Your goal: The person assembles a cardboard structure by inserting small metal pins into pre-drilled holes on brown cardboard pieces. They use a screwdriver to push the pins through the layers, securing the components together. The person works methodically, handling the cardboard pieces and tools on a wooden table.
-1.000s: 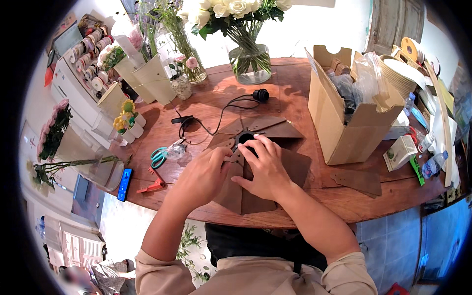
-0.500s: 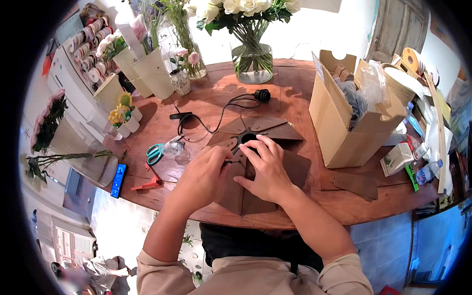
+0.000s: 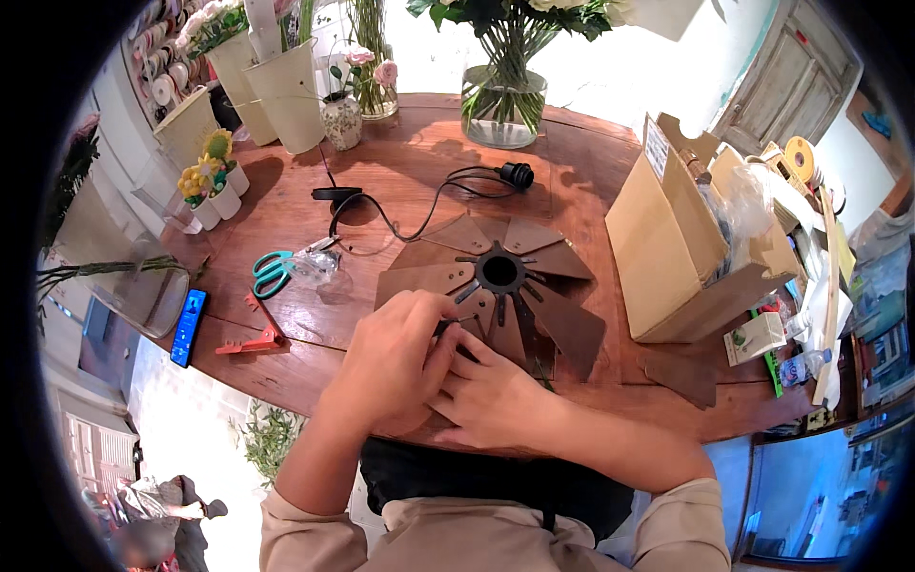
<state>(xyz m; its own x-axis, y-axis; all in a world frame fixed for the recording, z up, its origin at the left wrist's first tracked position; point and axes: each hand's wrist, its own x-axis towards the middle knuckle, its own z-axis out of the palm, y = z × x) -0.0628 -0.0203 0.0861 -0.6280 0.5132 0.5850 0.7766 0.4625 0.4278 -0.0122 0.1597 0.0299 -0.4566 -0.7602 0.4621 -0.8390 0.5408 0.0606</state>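
A ring of flat brown panels fans out around a black slotted hub on the table before me. Small screws or holes show on some panels near the hub. At its near left edge, my left hand is closed around a small dark tool, whose thin shaft seems to reach toward the panels. My right hand is beside it, thumb and fingertips pinched against the left fingers. Whatever the right fingers hold is hidden. One loose brown panel lies apart to the right.
Left on the wooden table are teal-handled scissors, a crumpled clear bag, a red tool and a phone. Behind runs a black cord. A cardboard box stands right; a glass vase is at the back.
My right hand has left the hub and come down to meet the left hand. Both hands are now nearer the table's front edge. The view has shifted slightly.
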